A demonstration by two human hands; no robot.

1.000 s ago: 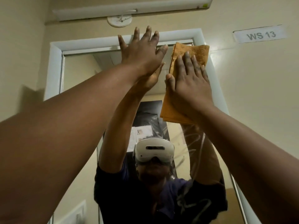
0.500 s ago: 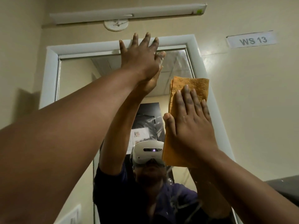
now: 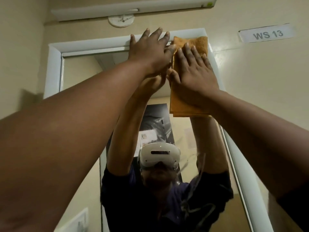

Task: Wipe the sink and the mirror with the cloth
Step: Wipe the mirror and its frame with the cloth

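Note:
A white-framed mirror (image 3: 80, 77) fills the wall ahead, seen from below. A folded orange cloth (image 3: 189, 106) lies flat against the glass at the mirror's top right corner, its upper edge over the frame. My right hand (image 3: 192, 72) presses flat on the cloth with fingers spread. My left hand (image 3: 150, 51) rests flat on the glass just left of the cloth, fingertips over the top frame, holding nothing. Wet streaks show on the lower right of the glass. The sink is out of view.
A white strip light (image 3: 133, 7) and a round fitting (image 3: 121, 20) sit above the mirror. A "WS 13" label (image 3: 267, 33) is on the beige wall at right. A switch plate (image 3: 75, 221) is at lower left.
My right hand slid the cloth down the right side of the glass, then back up to the top right corner. My left hand stayed near the top of the mirror.

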